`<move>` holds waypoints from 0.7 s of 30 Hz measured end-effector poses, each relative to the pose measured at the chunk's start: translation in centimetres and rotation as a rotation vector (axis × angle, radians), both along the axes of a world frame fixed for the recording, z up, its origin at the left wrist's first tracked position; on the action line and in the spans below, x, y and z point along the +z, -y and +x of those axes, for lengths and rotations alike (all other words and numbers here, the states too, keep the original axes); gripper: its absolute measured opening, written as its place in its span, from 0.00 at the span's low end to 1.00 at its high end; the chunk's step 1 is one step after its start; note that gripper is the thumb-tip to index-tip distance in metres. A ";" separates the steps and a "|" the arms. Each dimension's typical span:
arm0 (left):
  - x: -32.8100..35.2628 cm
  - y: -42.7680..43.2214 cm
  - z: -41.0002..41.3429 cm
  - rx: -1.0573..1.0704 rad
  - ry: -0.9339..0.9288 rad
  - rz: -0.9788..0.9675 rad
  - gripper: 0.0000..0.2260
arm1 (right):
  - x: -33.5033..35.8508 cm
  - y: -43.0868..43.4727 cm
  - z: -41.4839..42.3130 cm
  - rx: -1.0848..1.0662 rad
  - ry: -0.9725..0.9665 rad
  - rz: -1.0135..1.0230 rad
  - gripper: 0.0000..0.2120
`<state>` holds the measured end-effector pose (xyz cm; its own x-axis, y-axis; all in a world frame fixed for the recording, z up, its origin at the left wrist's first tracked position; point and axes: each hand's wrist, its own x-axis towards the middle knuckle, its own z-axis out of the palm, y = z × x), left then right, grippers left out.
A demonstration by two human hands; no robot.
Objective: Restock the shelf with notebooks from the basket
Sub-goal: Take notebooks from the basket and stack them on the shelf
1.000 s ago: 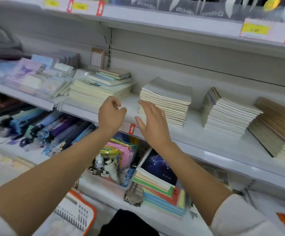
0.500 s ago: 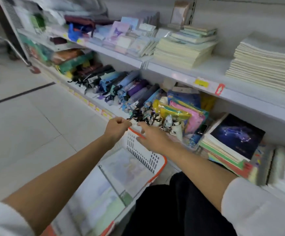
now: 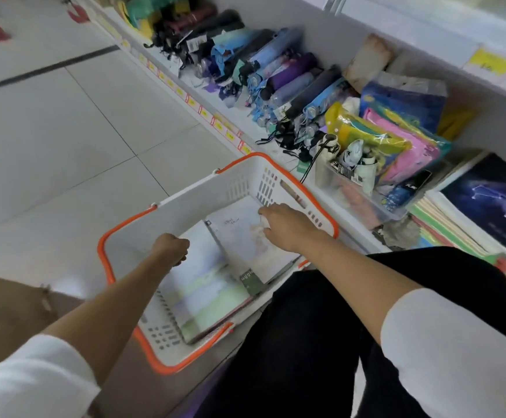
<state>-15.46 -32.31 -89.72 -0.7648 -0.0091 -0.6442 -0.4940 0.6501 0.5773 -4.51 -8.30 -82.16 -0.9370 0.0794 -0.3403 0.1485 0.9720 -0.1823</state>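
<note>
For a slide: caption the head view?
Restocking: left hand and right hand reach into a white plastic basket with orange rim holding pastel notebooks, beside folded umbrellas.

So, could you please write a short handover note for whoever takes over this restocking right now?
Left hand: curled, holding nothing, over the basket.
Right hand: open, reaching down at the right notebook, no grip yet.
Things: right notebook and left notebook lie flat side by side in the basket.
Done: cannot tell; the top of the shelf is out of view.
Left: lift the notebooks out and set them on the shelf.
</note>
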 end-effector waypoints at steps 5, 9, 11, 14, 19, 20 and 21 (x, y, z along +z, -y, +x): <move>-4.3 4.3 2.1 0.141 0.237 -0.053 0.06 | -4.0 1.1 -0.8 0.003 0.103 -0.002 0.22; -6.4 5.3 3.4 0.168 0.375 -0.025 0.20 | -6.7 1.5 -0.8 0.006 0.196 -0.014 0.22; -7.2 5.1 3.6 0.184 0.408 -0.009 0.22 | -7.7 1.5 -0.9 -0.005 0.219 -0.043 0.22; -9.0 4.8 3.8 0.121 0.391 -0.068 0.22 | -9.0 1.4 -1.0 -0.072 0.251 -0.145 0.25; -10.8 4.7 4.4 0.081 0.316 -0.126 0.14 | -11.0 1.7 -1.5 -0.262 0.275 -0.302 0.27; -11.2 4.9 4.3 0.110 0.307 -0.122 0.14 | -11.5 1.9 -1.6 -0.293 0.276 -0.321 0.28; -11.7 5.0 4.2 0.157 0.319 -0.101 0.15 | -11.8 2.1 -1.6 -0.315 0.285 -0.353 0.28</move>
